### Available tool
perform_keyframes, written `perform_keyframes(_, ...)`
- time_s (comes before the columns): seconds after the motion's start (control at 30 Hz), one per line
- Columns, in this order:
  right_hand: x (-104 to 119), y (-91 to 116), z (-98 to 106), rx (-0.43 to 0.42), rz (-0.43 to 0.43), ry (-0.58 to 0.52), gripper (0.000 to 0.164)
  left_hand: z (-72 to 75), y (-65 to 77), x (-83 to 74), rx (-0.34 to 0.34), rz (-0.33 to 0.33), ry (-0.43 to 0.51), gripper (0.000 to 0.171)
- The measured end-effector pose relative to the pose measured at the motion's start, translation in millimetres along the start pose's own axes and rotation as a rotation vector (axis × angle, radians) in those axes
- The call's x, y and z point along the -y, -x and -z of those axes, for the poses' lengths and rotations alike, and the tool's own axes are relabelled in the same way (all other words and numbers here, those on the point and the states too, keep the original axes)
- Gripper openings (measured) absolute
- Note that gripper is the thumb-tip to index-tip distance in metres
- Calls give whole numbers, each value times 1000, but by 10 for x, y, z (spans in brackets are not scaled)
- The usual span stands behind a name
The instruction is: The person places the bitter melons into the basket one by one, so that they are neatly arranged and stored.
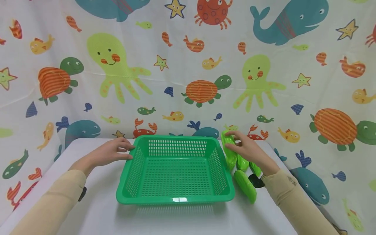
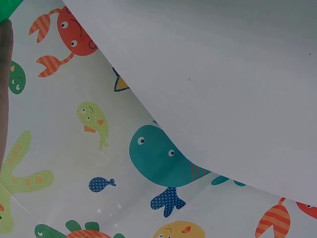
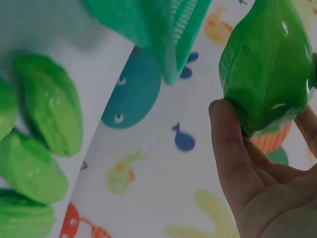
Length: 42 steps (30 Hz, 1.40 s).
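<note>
A rectangular green plastic basket (image 1: 147, 199) with lattice walls and nothing inside stands on the white table. At its left rim, my left hand (image 1: 114, 152) touches the edge with thumb and fingertips, the fingers loosely bent. My right hand (image 1: 249, 150) grips a glossy green ridged fruit (image 1: 227, 143), star-fruit-like in shape, raised beside the basket's back right corner. In the right wrist view, the thumb and fingers hold the fruit (image 3: 267, 69) around its lower end, its tip pointing up. The left wrist view has just a sliver of a finger (image 2: 5, 89) at green plastic.
More green fruits lie on the table right of the basket, one long piece (image 1: 246, 187) nearest the front and others (image 1: 242, 163) under the right hand. A curtain (image 1: 176, 114) printed with sea animals hangs behind and around the table (image 1: 100, 209).
</note>
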State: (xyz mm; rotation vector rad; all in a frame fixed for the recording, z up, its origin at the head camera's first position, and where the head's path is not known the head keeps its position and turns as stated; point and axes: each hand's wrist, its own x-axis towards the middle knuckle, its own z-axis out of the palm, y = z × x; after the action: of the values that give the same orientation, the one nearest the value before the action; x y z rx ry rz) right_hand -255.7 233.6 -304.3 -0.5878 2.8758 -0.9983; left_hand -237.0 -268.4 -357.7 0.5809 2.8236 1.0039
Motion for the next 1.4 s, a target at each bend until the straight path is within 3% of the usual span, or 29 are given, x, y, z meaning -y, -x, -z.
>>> perform_keyframes(0.37, 365, -350, -327, 48, 51, -56, 44, 2, 4, 6, -3, -1, -8, 52)
perform_keyframes(0.7, 582, -572, -675, 143, -14, -198, 43, 8, 1, 11, 4, 0, 18, 54)
perform_keyframes(0.97, 718, -701, -930, 167, 47, -157, 40, 3, -1, 15, 13, 2, 10, 52)
perform_keyframes(1.4, 881, -837, -1258, 264, 26, -134, 45, 5, 4, -13, 10, 7, -9, 53)
